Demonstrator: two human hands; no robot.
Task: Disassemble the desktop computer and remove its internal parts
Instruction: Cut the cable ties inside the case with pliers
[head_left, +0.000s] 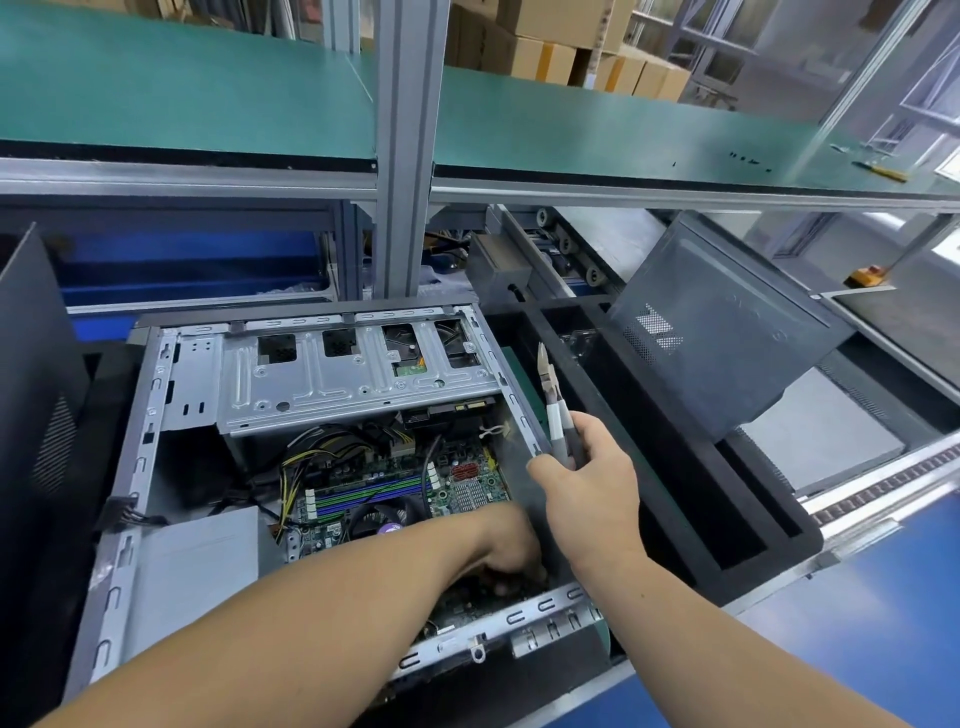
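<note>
Where the frame begins at the left, a dark perforated metal side panel (36, 395) is seen standing upright beside the open grey steel desktop computer case (150, 415), which lies on its side on the table. Inside the case, a plain grey power supply box (197, 561) is seen at the near left, with yellow and black cables (311, 462) running from it toward the green motherboard (467, 488). A silver stamped-metal drive cage (358, 379) spans the far part of the case. The left hand (511, 545) is reached down over the near right corner of the motherboard; its fingers are curled downward, but whether anything is gripped cannot be told. Just right of it, above the case's right wall, the right hand (587, 483) is closed around the grey and white handles of a pair of side cutters (553, 395), whose tip points up and away. Further right, a black foam tray (691, 499) is seen, with a second dark perforated panel (727, 338) leaning over it.
</note>
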